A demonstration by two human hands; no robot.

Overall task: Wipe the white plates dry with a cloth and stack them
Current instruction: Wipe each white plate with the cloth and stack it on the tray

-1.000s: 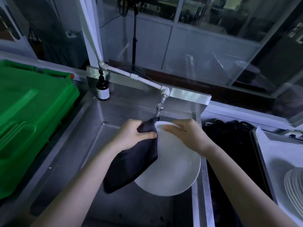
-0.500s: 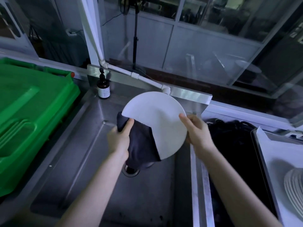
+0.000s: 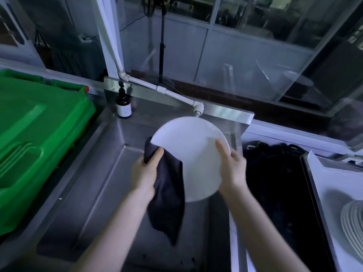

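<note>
Plate (image 3: 193, 154): white, tilted, held over sink (image 3: 110, 173).
Left hand (image 3: 146, 172): grips dark cloth (image 3: 167, 193) at plate's left edge.
Right hand (image 3: 231, 167): grips plate's right rim.

Bottle (image 3: 123, 104) label is too blurred to read.

I hold the round white plate (image 3: 193, 154) tilted on edge over the steel sink's (image 3: 94, 183) back right corner, plain face toward me. The dark cloth (image 3: 167, 199) wraps its lower left rim, pinched there, the rest hanging limp. More white plates (image 3: 353, 222) lie stacked at the tray's (image 3: 330, 179) right edge.
</note>
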